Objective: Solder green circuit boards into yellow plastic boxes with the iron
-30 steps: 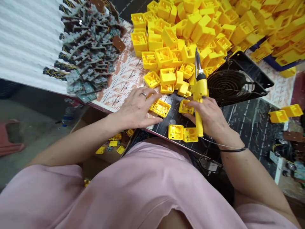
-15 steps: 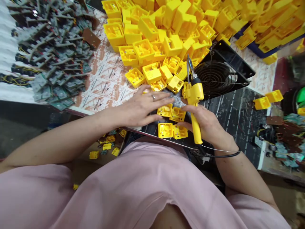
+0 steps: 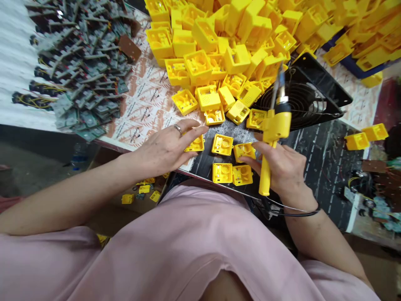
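My right hand (image 3: pixel 282 165) grips a yellow soldering iron (image 3: pixel 272 129) with its metal tip pointing up and away over the black fan. My left hand (image 3: pixel 164 148) lies flat on the table edge, its fingertips touching a small yellow plastic shell (image 3: pixel 196 144). Several more open yellow shells (image 3: pixel 232 162) lie in rows on the dark mat between my hands. My right fingertips touch the shell at the right of the upper row (image 3: pixel 244 149).
A large heap of yellow plastic housings (image 3: pixel 238 46) fills the far side. A black fan (image 3: pixel 300 104) sits right of centre. A pile of grey circuit boards with wires (image 3: pixel 81 67) lies at left. Two loose shells (image 3: pixel 366 137) rest at right.
My left hand slid back to the left, uncovering the shells in the upper row. The soldering iron tilted to the right, its tip now over the fan.
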Demonstrator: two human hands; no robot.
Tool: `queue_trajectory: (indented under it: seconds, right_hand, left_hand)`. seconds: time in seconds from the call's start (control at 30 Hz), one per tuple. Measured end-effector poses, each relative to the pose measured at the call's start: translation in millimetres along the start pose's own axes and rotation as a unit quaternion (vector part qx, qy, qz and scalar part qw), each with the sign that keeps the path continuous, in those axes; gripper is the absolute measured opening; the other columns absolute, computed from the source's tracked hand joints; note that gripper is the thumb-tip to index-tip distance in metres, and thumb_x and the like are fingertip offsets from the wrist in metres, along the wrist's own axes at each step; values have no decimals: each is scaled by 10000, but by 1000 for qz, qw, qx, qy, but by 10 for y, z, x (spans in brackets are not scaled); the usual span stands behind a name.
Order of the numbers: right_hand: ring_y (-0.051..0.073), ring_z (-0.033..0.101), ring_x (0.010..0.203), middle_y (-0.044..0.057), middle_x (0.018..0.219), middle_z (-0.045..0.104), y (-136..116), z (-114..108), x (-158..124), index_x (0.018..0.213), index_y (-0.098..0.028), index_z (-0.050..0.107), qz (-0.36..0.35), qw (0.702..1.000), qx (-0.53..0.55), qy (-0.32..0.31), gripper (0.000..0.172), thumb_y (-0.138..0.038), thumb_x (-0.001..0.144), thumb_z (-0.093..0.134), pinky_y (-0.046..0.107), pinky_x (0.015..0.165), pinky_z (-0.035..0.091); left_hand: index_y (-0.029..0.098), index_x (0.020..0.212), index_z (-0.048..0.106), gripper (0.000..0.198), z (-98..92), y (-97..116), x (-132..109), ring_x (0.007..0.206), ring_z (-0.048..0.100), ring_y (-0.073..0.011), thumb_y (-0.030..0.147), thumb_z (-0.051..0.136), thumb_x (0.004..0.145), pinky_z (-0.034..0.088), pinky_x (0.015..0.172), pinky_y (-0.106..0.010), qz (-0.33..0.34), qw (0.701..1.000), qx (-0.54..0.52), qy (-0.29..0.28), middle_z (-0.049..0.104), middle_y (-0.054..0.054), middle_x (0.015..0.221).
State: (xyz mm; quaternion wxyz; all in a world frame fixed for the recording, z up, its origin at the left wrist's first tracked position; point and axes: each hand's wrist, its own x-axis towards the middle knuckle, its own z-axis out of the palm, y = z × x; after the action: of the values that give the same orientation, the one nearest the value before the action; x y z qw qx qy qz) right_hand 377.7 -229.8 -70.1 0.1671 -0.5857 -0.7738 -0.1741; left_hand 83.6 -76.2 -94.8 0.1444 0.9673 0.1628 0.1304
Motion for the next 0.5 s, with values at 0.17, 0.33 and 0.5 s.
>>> queue_trajectory:
  seconds: [0.17,0.33,0.5]
  right_hand:
    - [199,744,770,-5,823,747,1,18,-2,1200,-265,630,10,999,34,13,238,-256,990,739,315,692,538]
    - [223,788,853,-12,838,760,-14,4,-20,1275,-298,609,25,997,64,17,346,-182,970,724,324,771,600]
    - [219,795,871,9,932,804,-21,-38,-77,1273,-289,629,22,994,99,36,378,-137,946,744,323,767,616]
  left_hand:
    - [188,1469,556,490,-42,74,-13,1154,716,-264,476,473,1082,598,984,-394,24,999,-22,-33,668,-144,1407]
    - [204,1222,735,436,1,-49,416,937,720,-256,413,378,1085,577,868,-396,-78,993,90,0,761,-96,1007]
    - [181,954,755,425,-108,-163,644,1002,707,-318,438,431,1053,584,776,-414,-75,984,146,-75,736,-150,1003]
